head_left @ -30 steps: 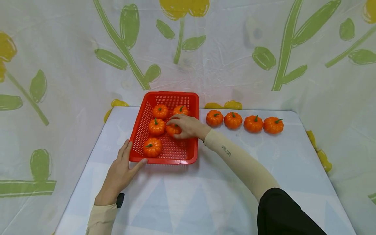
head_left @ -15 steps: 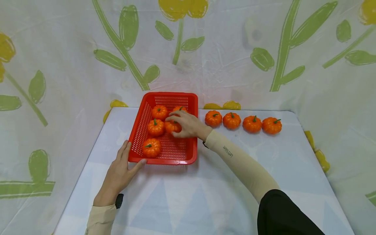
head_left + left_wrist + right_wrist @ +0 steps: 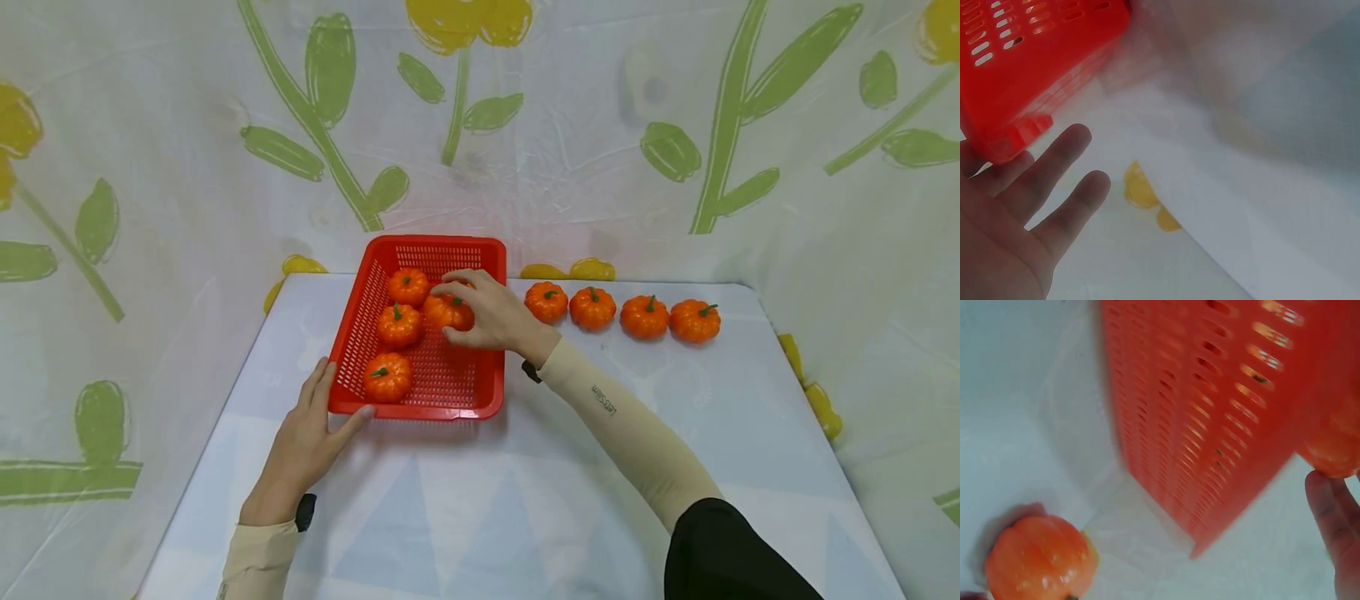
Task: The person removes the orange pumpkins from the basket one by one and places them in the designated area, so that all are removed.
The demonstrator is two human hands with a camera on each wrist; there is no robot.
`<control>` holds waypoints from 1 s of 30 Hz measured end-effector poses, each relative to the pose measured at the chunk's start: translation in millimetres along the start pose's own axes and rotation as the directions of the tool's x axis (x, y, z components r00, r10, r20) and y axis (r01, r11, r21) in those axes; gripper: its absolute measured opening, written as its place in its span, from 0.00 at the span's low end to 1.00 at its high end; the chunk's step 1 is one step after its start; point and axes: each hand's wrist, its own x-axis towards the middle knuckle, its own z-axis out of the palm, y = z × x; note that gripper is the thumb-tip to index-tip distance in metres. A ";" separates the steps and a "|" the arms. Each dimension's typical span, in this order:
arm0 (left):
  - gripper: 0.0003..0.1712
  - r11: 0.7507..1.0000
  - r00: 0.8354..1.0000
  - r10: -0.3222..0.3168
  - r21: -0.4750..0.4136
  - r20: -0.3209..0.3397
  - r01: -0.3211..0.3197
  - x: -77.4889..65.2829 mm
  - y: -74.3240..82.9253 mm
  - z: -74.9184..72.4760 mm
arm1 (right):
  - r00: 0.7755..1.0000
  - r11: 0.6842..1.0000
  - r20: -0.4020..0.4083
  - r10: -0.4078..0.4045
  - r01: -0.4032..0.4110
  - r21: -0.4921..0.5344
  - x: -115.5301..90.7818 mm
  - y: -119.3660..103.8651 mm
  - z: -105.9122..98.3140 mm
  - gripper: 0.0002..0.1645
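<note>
A red slotted plastic basket (image 3: 420,412) stands at the back left of the table. Inside it, small orange pumpkins with green stems, such as the front one (image 3: 388,379), lie along the left side. My right hand (image 3: 495,317) grips another small pumpkin (image 3: 444,313) over the basket's right half, thumb and fingers around it. In the right wrist view a fingertip touches this pumpkin (image 3: 1335,456) above the basket's rim. A pumpkin at the basket's back right is hidden behind the hand. My left hand (image 3: 300,442) rests at the basket's front-left corner, fingers extended, thumb on the front rim.
Several pumpkins stand in a row to the right of the basket, the nearest one (image 3: 546,302) close to its side. A white sheet printed with flowers (image 3: 570,167) hangs behind the table (image 3: 600,467) and along both sides.
My right hand has come up and slightly back right with the pumpkin, which rises from its spot in the basket and now covers the one behind. The left hand stays put.
</note>
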 end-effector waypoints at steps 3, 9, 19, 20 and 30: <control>0.60 1.000 1.000 0.001 0.002 0.002 -0.001 0.2 -0.6 -0.3 | 0.997 1.000 -0.072 -0.013 0.015 0.019 -5.3 -0.4 -7.2 0.32; 0.60 1.000 1.000 0.007 -0.002 -0.008 -0.007 0.0 -0.9 0.1 | 0.983 0.998 -0.183 -0.017 0.028 0.057 -19.4 0.5 -19.4 0.33; 0.60 1.000 1.000 0.000 0.005 0.002 0.000 -0.4 0.3 -0.7 | 0.969 0.994 -0.234 0.076 -0.055 0.096 -51.0 6.0 -37.1 0.35; 0.60 1.000 1.000 0.000 0.003 0.002 0.000 -0.3 0.3 -0.9 | 0.965 0.994 -0.248 0.081 -0.060 0.092 -53.9 7.8 -38.3 0.35; 0.60 1.000 1.000 -0.004 0.005 0.007 0.004 0.2 0.6 -0.5 | 0.945 0.989 -0.300 0.131 -0.104 0.104 -84.0 27.2 -43.5 0.35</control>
